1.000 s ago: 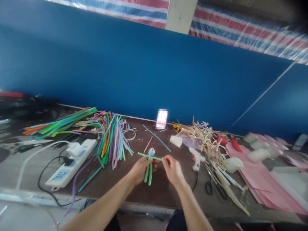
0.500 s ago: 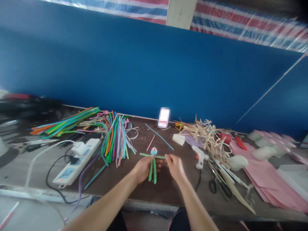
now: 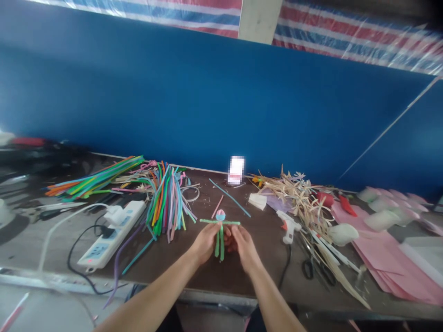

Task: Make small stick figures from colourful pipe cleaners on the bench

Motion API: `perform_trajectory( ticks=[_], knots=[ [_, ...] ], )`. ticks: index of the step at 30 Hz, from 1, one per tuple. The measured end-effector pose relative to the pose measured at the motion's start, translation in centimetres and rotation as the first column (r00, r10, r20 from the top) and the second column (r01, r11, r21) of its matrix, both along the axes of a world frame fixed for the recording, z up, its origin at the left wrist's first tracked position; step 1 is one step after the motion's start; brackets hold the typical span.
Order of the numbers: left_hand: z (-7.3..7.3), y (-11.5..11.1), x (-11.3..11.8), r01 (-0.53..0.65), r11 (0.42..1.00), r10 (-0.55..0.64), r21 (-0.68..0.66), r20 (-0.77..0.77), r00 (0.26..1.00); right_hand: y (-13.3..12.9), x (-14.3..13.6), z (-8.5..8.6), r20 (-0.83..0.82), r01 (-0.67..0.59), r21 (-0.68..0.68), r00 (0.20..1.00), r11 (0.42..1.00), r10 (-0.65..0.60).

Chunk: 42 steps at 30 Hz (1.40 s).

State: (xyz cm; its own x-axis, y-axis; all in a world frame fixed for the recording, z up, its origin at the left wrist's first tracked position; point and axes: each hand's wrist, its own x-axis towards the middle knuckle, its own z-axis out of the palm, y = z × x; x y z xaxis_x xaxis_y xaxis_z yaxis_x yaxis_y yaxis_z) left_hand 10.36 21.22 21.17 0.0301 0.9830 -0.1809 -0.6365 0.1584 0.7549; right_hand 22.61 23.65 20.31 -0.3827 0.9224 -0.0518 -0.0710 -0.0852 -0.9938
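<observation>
On my feed: bundle (image 3: pixel 97 179) of stems lies well left of the left hand and farther back. Power strip (image 3: pixel 112 237), one white and one black plug in it, also left of that hand. Bunch (image 3: pixel 166 203) of mixed-colour stems is nearer, up and left. Left hand (image 3: pixel 206 242) is pinched on the green figure (image 3: pixel 222 240), just below its arms. Figure sits between both hands: pink/blue head up, arms straight out, legs down. Pink stem (image 3: pixel 218 206) and blue stem (image 3: pixel 230 198) lie beyond the hands. Right hand (image 3: pixel 244 244) has fingertips at the figure's other arm; I can't tell if they're closed on it. Right of that hand: glue gun (image 3: pixel 288 227), scissors (image 3: pixel 316 272) nearer me, then pink sheets (image 3: pixel 380 256) farthest out.
</observation>
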Motion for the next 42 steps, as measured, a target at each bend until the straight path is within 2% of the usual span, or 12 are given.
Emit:
perform_trajectory(
  ticks=[6,8,11,13,15,18,23,25,29,34,37,42],
  knots=[
    [0.1,0.0,-0.2,-0.019,0.998,0.02,0.059,-0.032,0.999,-0.7,-1.1,-1.9,0.08,0.04,0.147,0.995,0.988,-0.053],
    [-0.2,0.0,-0.4,-0.015,0.998,0.02,0.057,-0.098,0.995,-0.3,-1.0,-2.0,0.065,0.128,0.193,0.988,0.973,-0.143],
    [-0.8,0.1,-0.4,0.01,0.999,-0.001,0.033,-0.261,0.965,0.7,-0.5,-0.9,0.099,0.29,0.311,0.937,0.905,-0.334],
    [-1.2,0.0,-0.3,0.051,0.998,-0.031,0.047,-0.352,0.936,1.4,-0.1,0.4,0.186,0.234,0.421,0.923,0.876,-0.336],
    [-1.2,0.0,-0.1,0.094,0.993,-0.059,0.071,-0.391,0.918,1.9,0.1,1.7,0.273,0.078,0.479,0.934,0.874,-0.232],
    [-0.8,-0.2,0.1,0.156,0.986,-0.128,0.055,-0.335,0.933,2.6,0.0,2.9,0.333,-0.043,0.481,0.933,0.875,-0.138],
    [-0.1,-0.3,0.0,0.189,0.982,-0.189,-0.013,-0.143,0.971,3.5,-0.4,3.2,0.334,-0.053,0.454,0.936,0.889,-0.115],
    [0.0,-0.2,-0.1,0.14,0.99,-0.141,-0.021,-0.106,0.984,3.5,-0.3,3.2,0.308,0.003,0.481,0.936,0.876,-0.172],
    [0.4,0.2,-0.6,-0.048,0.998,0.048,-0.031,0.015,0.999,1.9,-0.2,2.7,0.264,0.206,0.542,0.879,0.815,-0.398],
    [1.0,0.9,-1.2,-0.184,0.983,0.185,-0.019,0.093,0.978,-1.5,-0.6,0.3,0.383,0.04,0.491,0.887,0.87,-0.257],
    [1.0,1.1,-1.1,-0.194,0.981,0.192,0.0,0.124,0.974,-2.6,-1.0,-0.5,0.453,-0.02,0.524,0.853,0.852,-0.258],
    [0.8,1.1,-0.7,-0.214,0.977,0.21,0.016,0.141,0.968,-2.6,-1.1,-0.4,0.56,-0.086,0.592,0.759,0.801,-0.333]
  ],
)
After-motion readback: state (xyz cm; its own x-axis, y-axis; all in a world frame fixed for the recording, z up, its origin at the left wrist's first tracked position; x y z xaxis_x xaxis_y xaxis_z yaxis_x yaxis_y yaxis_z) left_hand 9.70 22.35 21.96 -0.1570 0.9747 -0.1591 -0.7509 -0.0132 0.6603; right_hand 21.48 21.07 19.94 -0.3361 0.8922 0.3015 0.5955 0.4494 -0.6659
